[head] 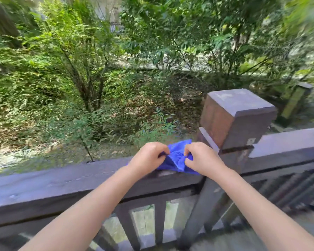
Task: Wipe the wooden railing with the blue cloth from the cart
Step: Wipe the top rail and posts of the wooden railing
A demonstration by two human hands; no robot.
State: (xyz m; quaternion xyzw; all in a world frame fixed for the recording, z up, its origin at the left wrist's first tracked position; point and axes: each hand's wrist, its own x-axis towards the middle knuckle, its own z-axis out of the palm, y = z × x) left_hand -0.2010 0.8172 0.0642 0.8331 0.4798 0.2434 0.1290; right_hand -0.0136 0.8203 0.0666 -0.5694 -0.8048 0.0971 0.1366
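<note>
A crumpled blue cloth (pixel 177 156) is held over the top of the dark wooden railing (pixel 62 185), just left of a square post. My left hand (pixel 149 158) pinches the cloth's left side. My right hand (pixel 201 158) pinches its right side. Both hands grip it with fingers closed, a short gap between them. The cloth's lower edge rests on or just above the rail top; I cannot tell which. The cart is out of view.
A thick square wooden post (pixel 236 116) rises right of the cloth, and the rail (pixel 288 147) continues beyond it. Balusters (pixel 159 221) run below the rail. Past the railing lie shrubs, trees and leaf-covered ground. A second post (pixel 297 100) stands far right.
</note>
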